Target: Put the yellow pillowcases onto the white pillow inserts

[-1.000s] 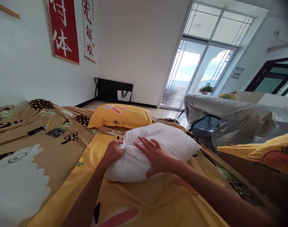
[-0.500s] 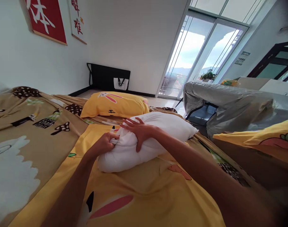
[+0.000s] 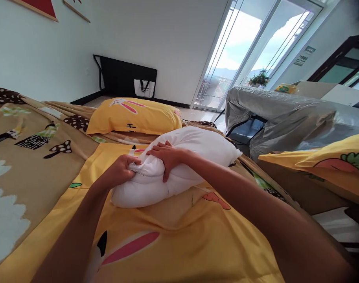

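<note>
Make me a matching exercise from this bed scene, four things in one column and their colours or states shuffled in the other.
Things:
1. bare pillow
2. cased pillow
3. left hand
4. covered furniture

States:
A. draped in grey plastic
B. yellow with a rabbit print
C. white, being squeezed
D. gripping a bunched edge

Pairs: 1-C, 2-B, 3-D, 4-A

Yellow rabbit-print pillow (image 3: 135,116) on brown blanket (image 3: 34,157); silver-covered furniture (image 3: 285,118) near glass door (image 3: 235,51).
</note>
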`<state>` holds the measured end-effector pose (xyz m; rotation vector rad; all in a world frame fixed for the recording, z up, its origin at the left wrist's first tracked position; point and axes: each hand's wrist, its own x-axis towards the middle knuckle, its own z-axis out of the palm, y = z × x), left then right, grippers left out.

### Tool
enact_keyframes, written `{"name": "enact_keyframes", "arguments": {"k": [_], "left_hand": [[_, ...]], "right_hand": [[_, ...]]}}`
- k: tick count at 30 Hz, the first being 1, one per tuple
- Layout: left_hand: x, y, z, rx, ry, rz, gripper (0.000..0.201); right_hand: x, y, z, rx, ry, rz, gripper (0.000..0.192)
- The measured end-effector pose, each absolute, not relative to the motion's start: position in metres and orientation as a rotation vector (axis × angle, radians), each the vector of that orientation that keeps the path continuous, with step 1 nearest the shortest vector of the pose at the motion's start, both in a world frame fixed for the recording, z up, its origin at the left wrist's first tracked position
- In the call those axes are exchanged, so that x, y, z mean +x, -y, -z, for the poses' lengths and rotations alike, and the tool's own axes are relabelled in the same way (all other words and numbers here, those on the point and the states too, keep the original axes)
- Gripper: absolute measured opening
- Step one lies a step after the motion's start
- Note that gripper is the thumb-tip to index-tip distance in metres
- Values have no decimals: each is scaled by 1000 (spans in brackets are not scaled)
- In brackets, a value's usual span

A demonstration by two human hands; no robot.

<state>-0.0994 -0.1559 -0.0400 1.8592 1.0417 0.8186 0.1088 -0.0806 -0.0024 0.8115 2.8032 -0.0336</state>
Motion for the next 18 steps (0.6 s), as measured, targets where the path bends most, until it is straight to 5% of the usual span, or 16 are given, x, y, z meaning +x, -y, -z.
{"name": "enact_keyframes", "arguments": {"k": [9,15,18], "left_hand": [[-85,167,31,1821,-1042,-976,25],[-65,191,17,1916,-1136,-1161,28],[-60,206,5,1969,-1103,-1308,14]], "right_hand": [[126,123,12,951,-2929,-102,83],[139,162,3,1122,-2910,-300,40],[143,173,-18,1232,-2865,-400,32]]}}
